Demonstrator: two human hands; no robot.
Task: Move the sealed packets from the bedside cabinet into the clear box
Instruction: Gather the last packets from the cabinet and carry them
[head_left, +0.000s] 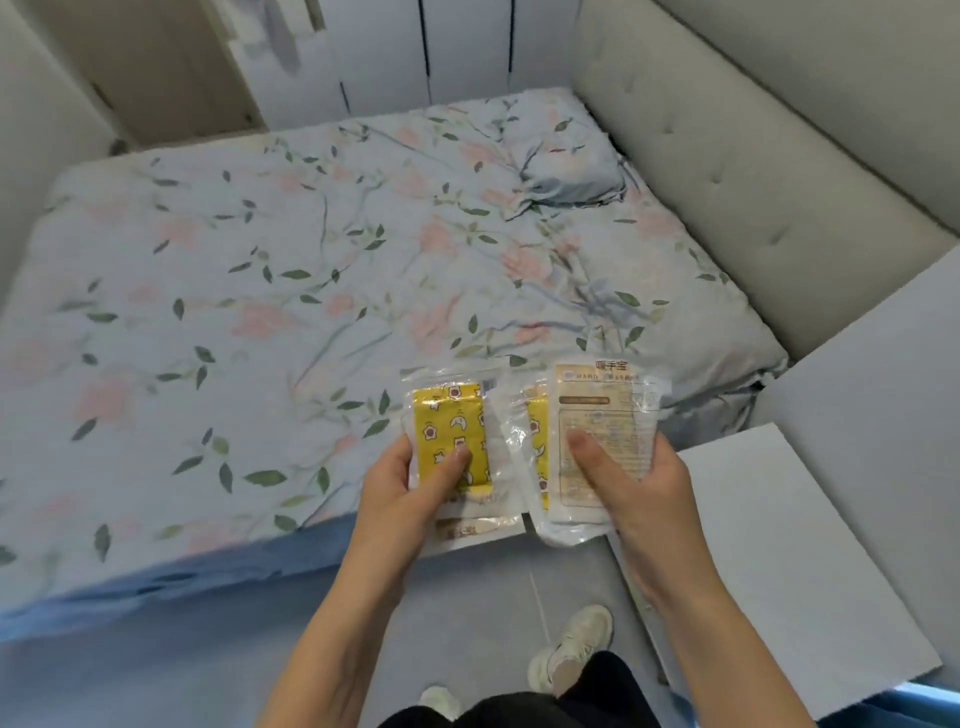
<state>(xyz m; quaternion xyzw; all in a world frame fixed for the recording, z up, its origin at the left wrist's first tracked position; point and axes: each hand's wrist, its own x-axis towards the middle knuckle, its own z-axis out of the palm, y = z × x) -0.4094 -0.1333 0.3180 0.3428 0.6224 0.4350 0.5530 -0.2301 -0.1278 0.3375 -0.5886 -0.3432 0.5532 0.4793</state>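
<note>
The sealed packets (519, 447) are glossy, crinkled clear plastic. The bed (260, 291) wears soft matt floral cloth; the headboard (769, 171) is tufted matt fabric.

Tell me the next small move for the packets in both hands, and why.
Probably gather them into one stack. The left hand grips a clear packet with a yellow patterned pouch, the right hand grips clear packets with a beige printed label, and no clear box is in view yet.

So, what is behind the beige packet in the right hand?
Behind the beige packet in the right hand, a yellow-patterned packet shows at its left edge. The rest is covered, so any further packets cannot be seen.
</note>
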